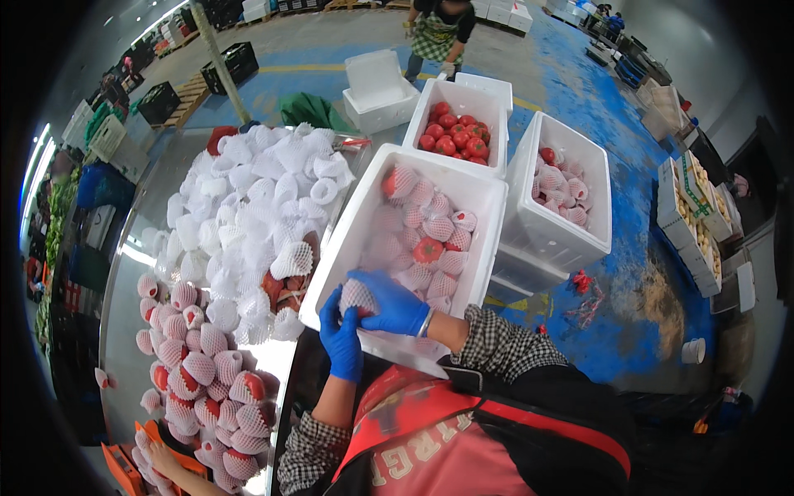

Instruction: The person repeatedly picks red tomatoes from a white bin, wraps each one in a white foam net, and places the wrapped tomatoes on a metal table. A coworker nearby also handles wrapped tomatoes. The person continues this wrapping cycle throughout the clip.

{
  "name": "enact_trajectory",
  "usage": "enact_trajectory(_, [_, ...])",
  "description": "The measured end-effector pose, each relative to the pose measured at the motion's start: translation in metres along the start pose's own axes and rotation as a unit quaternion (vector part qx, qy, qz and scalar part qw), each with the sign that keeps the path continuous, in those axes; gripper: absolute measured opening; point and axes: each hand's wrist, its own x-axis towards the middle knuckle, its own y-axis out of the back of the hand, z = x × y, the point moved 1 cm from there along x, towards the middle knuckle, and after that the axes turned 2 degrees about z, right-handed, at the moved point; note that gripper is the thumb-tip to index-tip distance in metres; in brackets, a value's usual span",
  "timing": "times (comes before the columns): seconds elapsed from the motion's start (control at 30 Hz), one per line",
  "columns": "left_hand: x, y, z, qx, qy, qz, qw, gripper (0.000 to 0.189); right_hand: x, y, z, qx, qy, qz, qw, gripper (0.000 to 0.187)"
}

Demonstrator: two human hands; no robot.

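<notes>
Between my two blue-gloved hands is a tomato in a white foam net sleeve [358, 296]. My left hand [342, 341] grips it from the near left side. The fingers of my right hand [396, 307] reach round its far and right sides. Both hands are over the near end of a white foam box [332, 257]. Inside that box lie several net-sleeved tomatoes [439, 228] and one bare-looking red tomato [428, 250]. My hands and forearm hide part of the contents, and the left part of the box looks hazy.
Left of the box, a metal table [124, 347] bears a heap of white foam nets [260, 180] and many sleeved tomatoes [201, 372]. Another person's hand [164, 462] touches an orange crate [121, 468]. Foam boxes of bare tomatoes [456, 133] and sleeved ones [558, 186] stand beyond. An aproned person [437, 37] stands behind.
</notes>
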Motion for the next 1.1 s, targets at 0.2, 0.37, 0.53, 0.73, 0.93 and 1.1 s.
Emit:
enact_trajectory(0.2, [0.011, 0.011, -0.007, 0.005, 0.060, 0.043, 0.997, 0.019, -0.025, -0.015, -0.021, 0.010, 0.011, 0.150, 0.989, 0.079])
enact_trajectory(0.37, [0.014, 0.020, -0.010, 0.027, 0.127, -0.127, 0.983, 0.026, -0.025, -0.012, 0.000, 0.254, -0.164, 0.154, 0.941, 0.062])
enact_trajectory(0.53, [0.020, 0.029, -0.009, -0.500, 0.365, -0.155, 0.770, 0.039, -0.035, -0.004, 0.012, 0.654, -0.343, 0.052, 0.673, 0.048])
enact_trajectory(0.73, [0.016, 0.028, -0.002, -0.494, 0.347, -0.120, 0.788, 0.046, -0.028, -0.007, 0.008, 0.809, -0.305, 0.049, 0.500, 0.056])
enact_trajectory(0.93, [0.015, 0.026, 0.005, -0.507, 0.362, -0.106, 0.775, 0.045, -0.028, -0.012, 0.007, 0.850, -0.293, -0.003, 0.438, 0.062])
enact_trajectory(1.1, [0.019, 0.035, 0.011, -0.374, 0.330, -0.045, 0.866, 0.040, -0.027, -0.015, 0.018, 0.815, -0.388, 0.082, 0.422, 0.059])
